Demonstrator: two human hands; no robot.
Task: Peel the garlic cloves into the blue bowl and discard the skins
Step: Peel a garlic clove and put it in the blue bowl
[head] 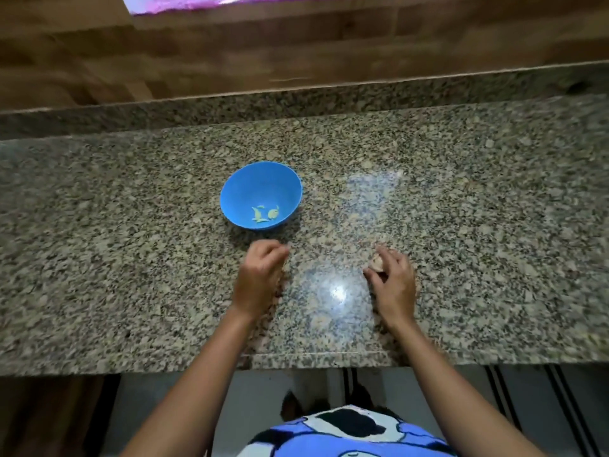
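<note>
Head view: blue bowl [240, 189] sits upright on the speckled granite worktop [461, 209]. A few small pale yellow-green peeled cloves [265, 214] lie in its bottom, toward 6 o'clock. Left hand [260, 278] is at the bowl's 6 o'clock, near it. Its fingers [275, 250] are curled together and blurred, so I can't tell if they're pinching anything. Right hand [393, 280] is at 3 o'clock of the left, well apart, with fingers and thumb curled around a pale tan garlic [377, 261] low at the worktop.
</note>
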